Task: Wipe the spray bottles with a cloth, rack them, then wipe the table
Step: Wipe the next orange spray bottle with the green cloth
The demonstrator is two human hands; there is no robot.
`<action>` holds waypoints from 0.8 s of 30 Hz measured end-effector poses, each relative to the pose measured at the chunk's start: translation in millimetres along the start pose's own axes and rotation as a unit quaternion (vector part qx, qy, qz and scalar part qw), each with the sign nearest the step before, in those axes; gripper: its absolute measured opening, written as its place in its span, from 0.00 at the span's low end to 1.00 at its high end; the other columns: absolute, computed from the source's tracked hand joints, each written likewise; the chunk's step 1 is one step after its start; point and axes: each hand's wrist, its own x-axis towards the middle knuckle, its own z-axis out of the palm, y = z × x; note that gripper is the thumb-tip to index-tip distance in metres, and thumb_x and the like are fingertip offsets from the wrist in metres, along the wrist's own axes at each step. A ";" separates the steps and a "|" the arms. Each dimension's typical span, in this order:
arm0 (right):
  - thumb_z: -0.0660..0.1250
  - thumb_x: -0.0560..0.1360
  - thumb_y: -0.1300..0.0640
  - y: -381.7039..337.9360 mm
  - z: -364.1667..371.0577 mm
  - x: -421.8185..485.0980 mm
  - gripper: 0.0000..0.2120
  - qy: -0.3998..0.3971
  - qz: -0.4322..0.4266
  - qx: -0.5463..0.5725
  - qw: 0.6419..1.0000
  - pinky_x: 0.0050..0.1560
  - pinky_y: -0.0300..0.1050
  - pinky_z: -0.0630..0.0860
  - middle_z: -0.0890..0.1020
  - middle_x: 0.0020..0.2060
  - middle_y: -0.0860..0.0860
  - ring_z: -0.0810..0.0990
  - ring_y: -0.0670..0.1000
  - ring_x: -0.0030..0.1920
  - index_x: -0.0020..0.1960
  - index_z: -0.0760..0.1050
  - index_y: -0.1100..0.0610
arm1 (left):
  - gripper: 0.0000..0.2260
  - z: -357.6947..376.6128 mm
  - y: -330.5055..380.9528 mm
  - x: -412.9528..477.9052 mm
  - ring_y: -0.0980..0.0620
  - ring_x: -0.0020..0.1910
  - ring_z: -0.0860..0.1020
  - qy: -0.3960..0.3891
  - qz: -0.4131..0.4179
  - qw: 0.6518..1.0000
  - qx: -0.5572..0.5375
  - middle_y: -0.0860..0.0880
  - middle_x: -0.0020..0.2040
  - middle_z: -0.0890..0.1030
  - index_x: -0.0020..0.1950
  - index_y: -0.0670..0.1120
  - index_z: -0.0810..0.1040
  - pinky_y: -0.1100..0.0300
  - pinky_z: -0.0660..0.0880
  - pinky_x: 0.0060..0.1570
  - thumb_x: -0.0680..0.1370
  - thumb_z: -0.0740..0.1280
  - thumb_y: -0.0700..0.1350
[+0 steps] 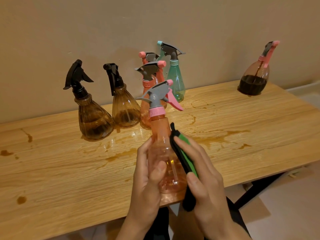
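While a bottle is being wiped, table [242, 118]: wood-grain top, brown spills and rings across it
By the wall: brown ribbed bottles [94, 118], pink bottles [150, 78] and a teal bottle [176, 80], grouped
Pink spray bottle [164, 153]: upright above the near edge, between both hands; seems nearly empty, so light, thin-walled, probably slick; the wide lower body is the safest hold
Left hand [149, 179]: wrapped round that lower body
Right hand [206, 175]: fingers and thumb pinch the green-and-black cloth [185, 156] against the bottle's side
Green-and-black cloth: soft, folded
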 end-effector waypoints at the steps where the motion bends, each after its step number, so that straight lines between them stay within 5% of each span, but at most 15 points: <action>1: 0.53 0.80 0.49 1.7 2.7 -7.3 0.25 0.014 -0.005 -0.012 1.000 0.68 0.29 0.65 0.70 0.75 0.42 0.67 0.43 0.76 0.75 0.71 0.50 | 0.32 0.0 0.6 0.7 0.42 0.65 0.81 0.011 -0.004 1.000 -0.015 0.46 0.67 0.81 0.67 0.62 0.76 0.45 0.78 0.62 0.66 0.78 0.67; 4: 0.53 0.80 0.48 2.9 9.3 -17.7 0.26 0.011 0.011 -0.014 1.000 0.67 0.26 0.63 0.66 0.77 0.40 0.64 0.41 0.77 0.77 0.67 0.43 | 0.30 -1.9 1.8 3.0 0.41 0.61 0.83 0.033 -0.023 0.997 -0.070 0.43 0.66 0.82 0.66 0.60 0.77 0.52 0.82 0.51 0.66 0.79 0.61; 6: 0.51 0.80 0.44 2.0 10.5 -15.1 0.26 0.011 0.044 0.013 0.999 0.67 0.23 0.59 0.63 0.77 0.34 0.61 0.36 0.77 0.78 0.62 0.36 | 0.27 -2.5 -0.4 2.8 0.41 0.62 0.82 0.024 -0.011 0.998 -0.053 0.45 0.65 0.82 0.65 0.60 0.77 0.53 0.81 0.52 0.68 0.78 0.58; 8: 0.49 0.80 0.42 1.9 9.5 -10.4 0.25 0.016 0.060 0.027 0.998 0.67 0.22 0.58 0.62 0.76 0.30 0.60 0.34 0.76 0.77 0.60 0.32 | 0.24 -2.7 -2.3 1.7 0.43 0.64 0.81 0.013 0.006 1.000 -0.016 0.49 0.65 0.82 0.65 0.63 0.76 0.49 0.80 0.57 0.70 0.75 0.57; 11: 0.50 0.81 0.44 2.6 8.8 -6.9 0.25 0.015 0.044 0.017 0.999 0.68 0.24 0.58 0.62 0.77 0.31 0.60 0.35 0.76 0.78 0.60 0.35 | 0.34 -2.7 -1.6 2.0 0.48 0.64 0.81 0.012 0.011 0.999 0.036 0.52 0.67 0.80 0.69 0.67 0.73 0.36 0.77 0.60 0.64 0.79 0.68; 16: 0.57 0.83 0.48 10.7 0.3 -2.9 0.25 0.013 0.005 -0.047 0.999 0.70 0.27 0.61 0.64 0.78 0.39 0.62 0.41 0.78 0.80 0.61 0.43 | 0.38 -2.3 -4.4 0.7 0.50 0.68 0.79 -0.007 0.012 0.998 0.060 0.54 0.69 0.80 0.77 0.56 0.68 0.51 0.78 0.65 0.69 0.76 0.56; 24: 0.58 0.82 0.44 12.9 -4.1 2.4 0.26 -0.020 0.016 -0.042 0.999 0.70 0.26 0.59 0.61 0.79 0.37 0.59 0.39 0.78 0.80 0.58 0.38 | 0.31 5.2 -4.2 -1.9 0.58 0.70 0.76 -0.040 0.021 0.996 0.082 0.62 0.70 0.78 0.76 0.61 0.65 0.60 0.75 0.67 0.74 0.68 0.57</action>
